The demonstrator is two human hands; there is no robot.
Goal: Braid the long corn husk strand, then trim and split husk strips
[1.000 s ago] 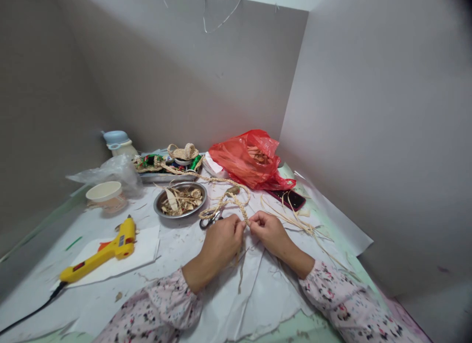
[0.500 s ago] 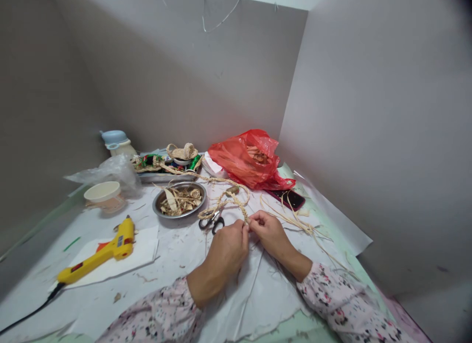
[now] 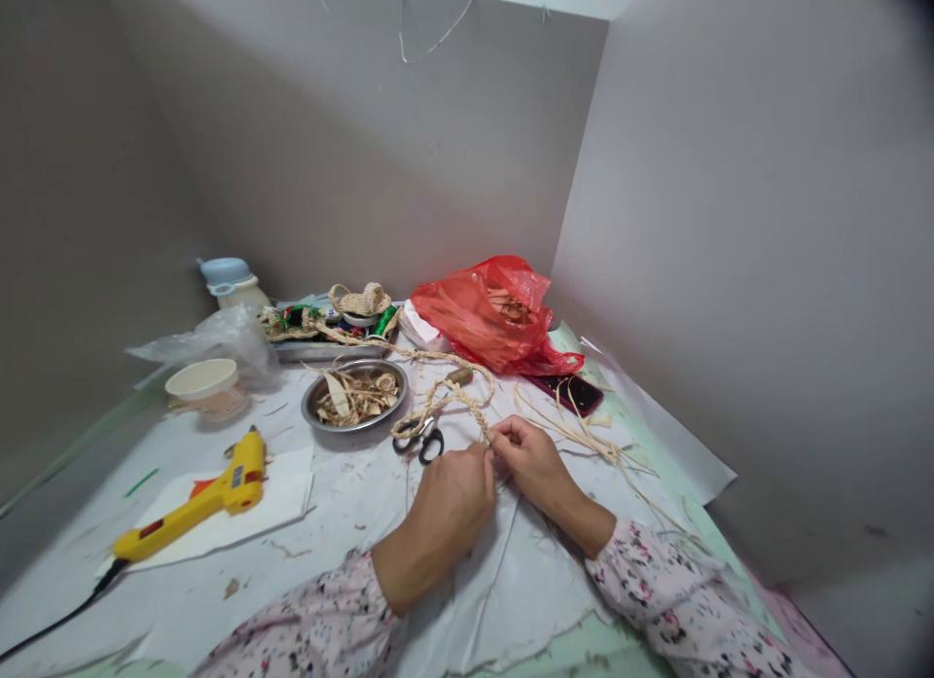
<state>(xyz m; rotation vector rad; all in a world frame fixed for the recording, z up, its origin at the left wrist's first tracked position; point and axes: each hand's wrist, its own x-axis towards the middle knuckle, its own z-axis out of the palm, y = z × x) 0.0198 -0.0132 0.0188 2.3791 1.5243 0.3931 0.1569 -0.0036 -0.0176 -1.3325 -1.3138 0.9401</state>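
A pale braided straw cord [image 3: 447,394] loops over the paper, and its near end runs in between my two hands. My left hand [image 3: 453,491] is closed, thumb and fingers pressed together at the braid's end; the fingertips are partly hidden behind the back of the hand. On the other side, my right hand [image 3: 531,458] pinches the same end between thumb and fingers. Black-handled scissors [image 3: 430,446] lie just left of the hands, partly under the cord. Loose straw strands [image 3: 594,443] spread out to the right of my right hand.
A metal bowl [image 3: 403,398] of straw scraps stands left of the scissors. Further left are a yellow glue gun [image 3: 191,508] with its cord and a paper cup [image 3: 211,391]. Behind stand a loaded tray [image 3: 321,350], a red plastic bag [image 3: 474,313] and a phone [image 3: 584,394].
My left hand has shifted slightly down and its wrist has turned a little. The braid between the hands has moved slightly. My right hand has barely moved.
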